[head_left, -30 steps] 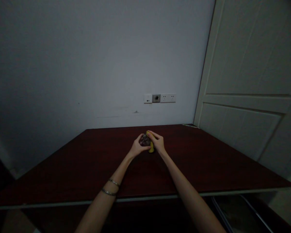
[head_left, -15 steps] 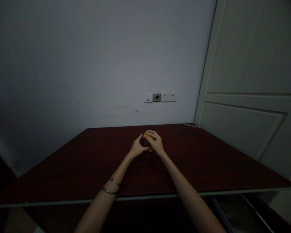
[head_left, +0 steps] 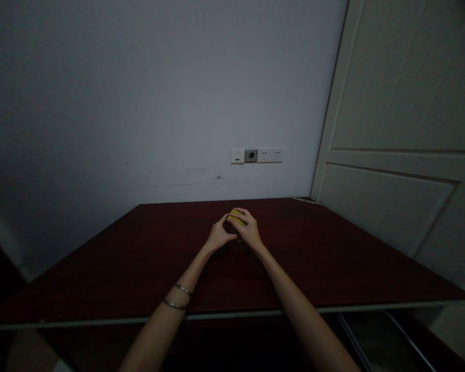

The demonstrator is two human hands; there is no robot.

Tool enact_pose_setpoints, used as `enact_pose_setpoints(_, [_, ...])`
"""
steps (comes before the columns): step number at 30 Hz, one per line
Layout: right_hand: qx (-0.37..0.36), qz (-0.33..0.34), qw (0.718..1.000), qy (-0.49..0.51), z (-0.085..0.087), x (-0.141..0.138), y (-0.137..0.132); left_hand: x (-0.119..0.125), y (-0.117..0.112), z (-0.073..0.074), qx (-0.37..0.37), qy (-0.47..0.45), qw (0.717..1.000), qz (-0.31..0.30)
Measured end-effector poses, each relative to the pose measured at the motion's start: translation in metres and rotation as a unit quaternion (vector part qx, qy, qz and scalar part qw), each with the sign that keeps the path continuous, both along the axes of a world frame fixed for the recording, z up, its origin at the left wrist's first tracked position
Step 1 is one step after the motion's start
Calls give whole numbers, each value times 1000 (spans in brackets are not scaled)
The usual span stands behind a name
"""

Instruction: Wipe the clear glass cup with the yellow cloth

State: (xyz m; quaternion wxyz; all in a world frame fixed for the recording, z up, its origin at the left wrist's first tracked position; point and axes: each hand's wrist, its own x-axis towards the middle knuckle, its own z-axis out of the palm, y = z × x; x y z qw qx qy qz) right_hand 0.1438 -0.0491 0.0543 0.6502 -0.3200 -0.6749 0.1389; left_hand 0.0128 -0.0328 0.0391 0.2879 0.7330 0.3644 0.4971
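Note:
Both of my hands meet over the middle of the table. My right hand [head_left: 250, 231] is closed on a small yellow thing [head_left: 237, 217] that shows between its fingers; it looks like a lid, but its kind is not clear. My left hand [head_left: 218, 235] curls, thumb and fingers apart, round a dark, shiny, rounded thing [head_left: 228, 227], possibly glass. The yellow thing lies against the dark one, on its right and upper side. Most of both is hidden by my fingers, and the dim light blurs their outline. Two bracelets circle my left forearm.
The dark red table [head_left: 139, 268] reaches to a pale wall [head_left: 178, 103], where a row of sockets [head_left: 256, 156] is mounted. A white panelled door [head_left: 395, 124] stands along the right side. Under the table's front edge at right is a dark, metal-edged thing [head_left: 387, 341].
My hands stay in nearly the same place. The yellow thing has turned slightly between my right fingers, and less yellow shows below the hands.

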Motion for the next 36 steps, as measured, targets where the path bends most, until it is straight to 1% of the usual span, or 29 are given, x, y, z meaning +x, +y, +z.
enact_pose_setpoints(3, [-47,-3,997,64,0,4,8,1,-2,0,10,11,1000,3])
enact_pose_setpoints(5, [-76,14,993,88,0,6,12,1,-3,1,15,18,1000,1])
enact_pose_setpoints(7, [-83,31,991,96,0,7,12,1,-4,2,23,26,999,-5])
enact_pose_setpoints(9, [-67,41,994,81,0,6,9,1,-5,3,30,30,999,-9])
enact_pose_setpoints(11, [-39,42,997,46,1,4,3,1,-5,4,23,25,999,-3])
enact_pose_setpoints(14, [0,46,999,-16,3,1,-6,3,-3,4,-14,-17,1000,13])
enact_pose_setpoints(17, [20,59,997,-40,5,0,-8,5,0,4,-30,-61,998,9])
enact_pose_setpoints(20, [8,46,999,-19,4,0,-4,6,1,3,-22,-62,998,5])
enact_pose_setpoints(23, [-22,21,999,35,2,1,3,5,1,2,-16,-37,999,14])
enact_pose_setpoints(27, [-58,21,995,76,0,3,9,4,3,-1,-11,-23,999,30])
enact_pose_setpoints(29, [-53,34,996,62,0,3,7,3,6,-2,-23,-31,999,26])
enact_pose_setpoints(33, [-16,63,998,1,2,1,-1,2,11,-3,-60,-71,995,26])
enact_pose_setpoints(36, [-9,61,998,-6,3,0,-4,2,11,-2,-68,-95,993,12])
